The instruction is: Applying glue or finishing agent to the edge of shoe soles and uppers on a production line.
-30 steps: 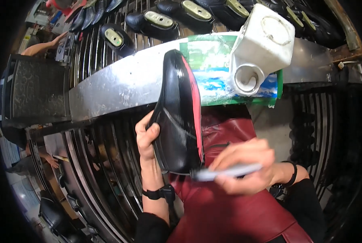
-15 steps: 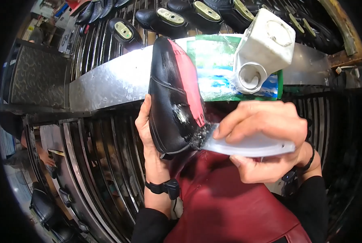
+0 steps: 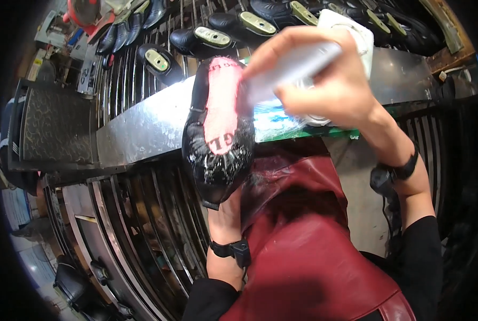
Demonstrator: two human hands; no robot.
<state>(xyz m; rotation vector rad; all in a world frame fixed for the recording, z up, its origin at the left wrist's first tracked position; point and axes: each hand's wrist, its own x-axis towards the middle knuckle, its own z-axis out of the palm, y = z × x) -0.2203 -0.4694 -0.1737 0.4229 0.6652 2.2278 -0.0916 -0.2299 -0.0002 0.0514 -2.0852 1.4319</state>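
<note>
The silver sheet-metal worktop ran crosswise beyond a dark red, leathery apron. The glossy black leather shoe, underside up, hung partly past the worktop's near edge, above the left hand; that hand's fingers were hidden, so its grip could not be told. On the right, a white plastic container stood partly behind the right hand, whose grip was clamped on a pale, flat-handled tool, blurred beside the shoe; contact was unclear. Wet-looking shine ringed the near end of the pink printed sole board. Spreading a coat seemed in hand; the next stroke would call for a steady shoe. Bare metal left room leftward; the container crowded the right.
</note>
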